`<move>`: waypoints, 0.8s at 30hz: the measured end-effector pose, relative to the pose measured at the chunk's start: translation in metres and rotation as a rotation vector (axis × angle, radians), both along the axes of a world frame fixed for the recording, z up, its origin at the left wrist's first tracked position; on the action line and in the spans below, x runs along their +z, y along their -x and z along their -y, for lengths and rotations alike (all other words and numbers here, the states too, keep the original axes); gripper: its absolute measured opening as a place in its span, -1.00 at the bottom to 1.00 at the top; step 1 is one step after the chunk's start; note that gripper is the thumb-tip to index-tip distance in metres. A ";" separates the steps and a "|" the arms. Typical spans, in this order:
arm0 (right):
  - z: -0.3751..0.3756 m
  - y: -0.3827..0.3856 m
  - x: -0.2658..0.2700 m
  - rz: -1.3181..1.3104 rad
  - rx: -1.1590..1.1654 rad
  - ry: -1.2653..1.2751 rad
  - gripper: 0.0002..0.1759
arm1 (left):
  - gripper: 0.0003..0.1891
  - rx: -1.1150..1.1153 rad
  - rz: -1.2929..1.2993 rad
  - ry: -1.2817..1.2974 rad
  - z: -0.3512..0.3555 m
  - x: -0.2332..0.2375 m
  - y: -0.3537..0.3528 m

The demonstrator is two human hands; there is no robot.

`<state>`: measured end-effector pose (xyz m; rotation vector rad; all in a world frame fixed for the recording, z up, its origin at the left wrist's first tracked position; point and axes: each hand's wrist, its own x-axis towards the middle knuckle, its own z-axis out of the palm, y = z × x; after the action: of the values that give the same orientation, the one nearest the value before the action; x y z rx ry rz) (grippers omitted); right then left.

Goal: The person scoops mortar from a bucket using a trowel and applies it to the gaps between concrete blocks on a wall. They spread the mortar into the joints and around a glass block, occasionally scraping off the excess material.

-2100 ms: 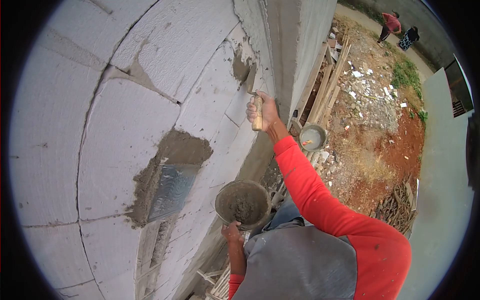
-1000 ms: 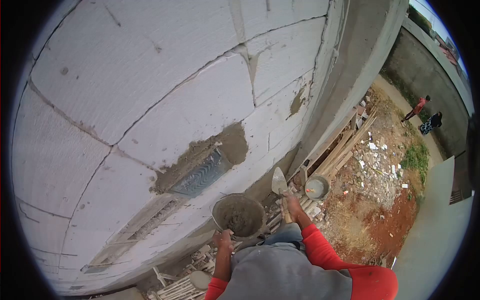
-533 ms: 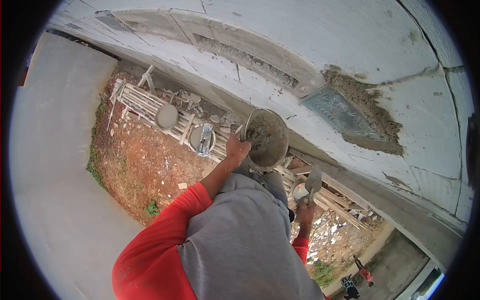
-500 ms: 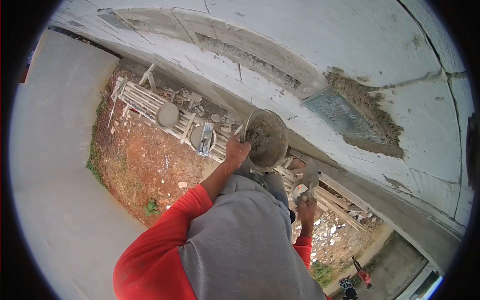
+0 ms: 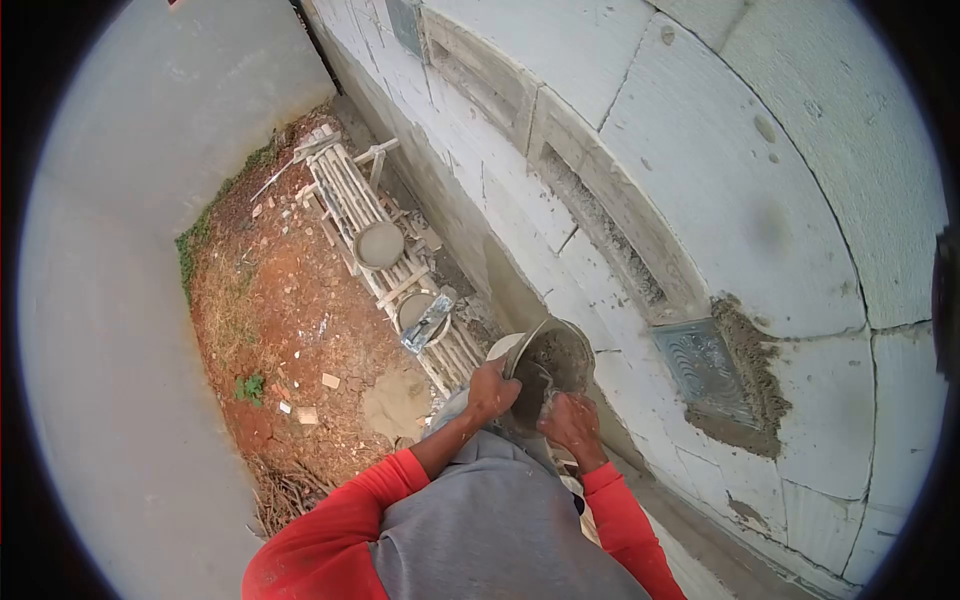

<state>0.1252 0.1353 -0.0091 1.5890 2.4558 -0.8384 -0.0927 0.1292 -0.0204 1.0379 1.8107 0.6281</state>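
My left hand [image 5: 490, 390] grips the near left rim of a bucket [image 5: 578, 352] held in front of my body, tilted so that its inside shows. Grey mortar [image 5: 533, 385] lies in it. In my right hand [image 5: 572, 425], at the bucket's right side, is a trowel [image 5: 546, 385] by its handle; its blade is down inside the bucket and mostly hidden. To the right, a patterned glass block [image 5: 705, 372] sits in the white block wall [image 5: 730, 190]. Rough wet mortar [image 5: 765, 385] is smeared along its right and lower edges.
Below is a scaffold of wooden poles [image 5: 345, 195] bearing two round tubs of grey mix, one farther [image 5: 380, 245] and one nearer [image 5: 408, 305]. A flat, mortar-stained tool [image 5: 430, 322] lies across the nearer tub. Reddish, littered ground [image 5: 290, 330] meets a grey wall [image 5: 120, 330] at left.
My right hand has brought the trowel from the lower right up and left into the bucket. The view has turned, so the wall and scaffold look steeper. My left hand still holds the bucket.
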 end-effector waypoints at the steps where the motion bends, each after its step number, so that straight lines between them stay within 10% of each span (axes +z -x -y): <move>1: -0.004 -0.008 0.010 0.059 -0.077 0.031 -0.53 | -0.23 0.024 0.013 0.008 0.005 -0.002 -0.002; 24: 0.030 -0.046 0.026 0.139 -0.201 0.168 -0.63 | -0.28 0.115 0.072 -0.087 0.036 0.002 -0.039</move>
<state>0.1709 0.1054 0.0171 1.7857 2.0993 -0.9006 -0.0539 0.0937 -0.0187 0.9612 1.8021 0.8106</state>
